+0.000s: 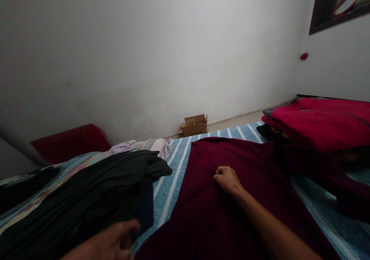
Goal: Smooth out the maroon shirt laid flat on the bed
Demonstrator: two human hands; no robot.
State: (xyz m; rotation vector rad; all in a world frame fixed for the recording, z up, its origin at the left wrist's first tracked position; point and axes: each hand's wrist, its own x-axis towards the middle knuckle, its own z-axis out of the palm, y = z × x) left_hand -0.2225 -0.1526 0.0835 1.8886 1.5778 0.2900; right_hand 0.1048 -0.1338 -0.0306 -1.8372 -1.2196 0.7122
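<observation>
Standing beyond the far edge of the blue-and-white striped sheet [170, 183], 1 cardboard box [195, 129] has its flaps up; its contents cannot be made out. At upper right, 1 dark-framed opening [323, 7] in the wall shows 1 red-rimmed oval object [347, 3]. Spread across the middle of the sheet lies 1 maroon garment [245, 156], its right part running beside 1 folded pinkish-red garment [320, 121] stacked on dark cloth. On the maroon garment rests the right hand [229, 179], fingers curled together; whether its grip pinches cloth, I cannot tell. The left hand [111, 238], blurred, is near 1 blackish-green garment [115, 183] and navy cloth [146, 206]; I cannot tell its grip. Pale cloth [156, 146] lies behind the blackish-green garment, with 1 dark red object [72, 142] near the wall.
</observation>
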